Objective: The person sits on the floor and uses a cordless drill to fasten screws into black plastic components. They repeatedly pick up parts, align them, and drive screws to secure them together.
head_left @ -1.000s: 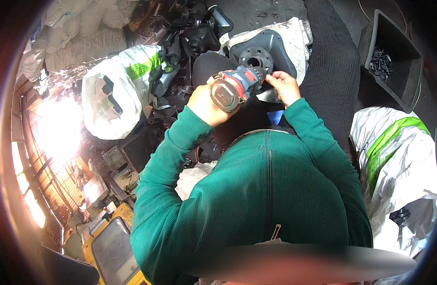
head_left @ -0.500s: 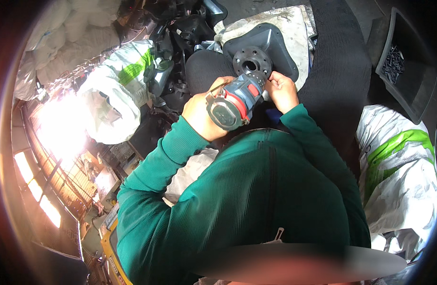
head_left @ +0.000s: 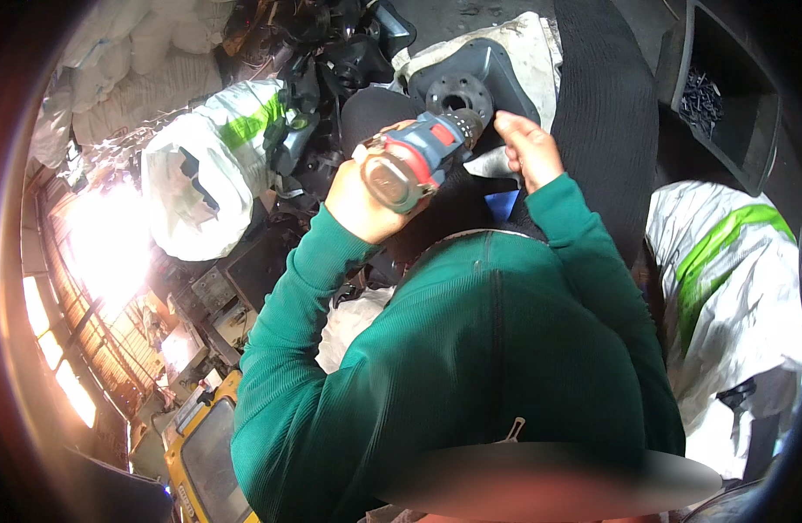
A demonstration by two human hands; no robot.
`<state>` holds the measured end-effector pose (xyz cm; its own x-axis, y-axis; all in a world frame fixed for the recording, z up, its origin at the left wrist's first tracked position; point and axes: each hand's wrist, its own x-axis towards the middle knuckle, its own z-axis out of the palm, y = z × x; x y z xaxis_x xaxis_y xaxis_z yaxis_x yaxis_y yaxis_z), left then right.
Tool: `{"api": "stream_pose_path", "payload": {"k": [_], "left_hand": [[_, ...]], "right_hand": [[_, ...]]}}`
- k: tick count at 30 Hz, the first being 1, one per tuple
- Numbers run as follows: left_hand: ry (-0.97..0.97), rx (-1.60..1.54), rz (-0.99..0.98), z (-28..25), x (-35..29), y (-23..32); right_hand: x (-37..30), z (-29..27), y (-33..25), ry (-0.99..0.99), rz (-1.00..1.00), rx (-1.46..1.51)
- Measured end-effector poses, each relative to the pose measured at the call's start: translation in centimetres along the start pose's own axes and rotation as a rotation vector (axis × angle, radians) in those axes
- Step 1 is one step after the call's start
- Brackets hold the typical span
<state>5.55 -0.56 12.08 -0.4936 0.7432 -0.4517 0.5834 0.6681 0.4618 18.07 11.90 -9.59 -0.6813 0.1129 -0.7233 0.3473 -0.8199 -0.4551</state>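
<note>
My left hand [head_left: 362, 200] is closed around a blue-grey and red cordless drill [head_left: 414, 157]. The drill's chuck points up and to the right, at the rim of a round, holed flange [head_left: 460, 94]. That flange sits on a dark four-cornered base plate [head_left: 504, 83], which rests at my knees on a pale, stained cloth [head_left: 540, 65]. Just right of the chuck is my right hand [head_left: 533, 152], raised off the part with its fingers apart; nothing can be made out in them. The drill hides part of the flange's near edge.
A dark bin [head_left: 749, 131] with many small screws [head_left: 701, 103] stands at the right. White and green sacks lie at left [head_left: 196, 196] and right [head_left: 732, 296]. Dark parts [head_left: 318, 122] are heaped beyond my left knee. A yellow-framed object [head_left: 211, 453] is at lower left.
My right hand has drawn back from the flange and the chuck, to the right, and its fingers have parted. The drill has shifted slightly left, still in my left hand.
</note>
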Motion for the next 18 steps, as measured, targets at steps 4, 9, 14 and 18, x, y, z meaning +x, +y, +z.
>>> {"api": "stream_pose_path", "payload": {"k": [4, 9, 14, 18], "left_hand": [[0.036, 0.054, 0.185, 0.3, -3.6, 0.7], [-0.014, -0.359, 0.052, 1.6, -6.5, 2.2], [0.031, -0.233, 0.127, 2.7, -7.8, 1.6], [0.053, -0.262, 0.131, 2.8, -8.3, 2.0]], "right_hand": [[-2.7, -1.6, -3.2, -0.382, 0.154, 0.702], [-3.8, -1.4, -3.5, -0.549, 0.097, 0.845], [-4.9, -0.6, -3.3, -0.616, 0.044, 0.858], [-5.2, -0.2, -3.1, -0.615, 0.024, 0.841]]}}
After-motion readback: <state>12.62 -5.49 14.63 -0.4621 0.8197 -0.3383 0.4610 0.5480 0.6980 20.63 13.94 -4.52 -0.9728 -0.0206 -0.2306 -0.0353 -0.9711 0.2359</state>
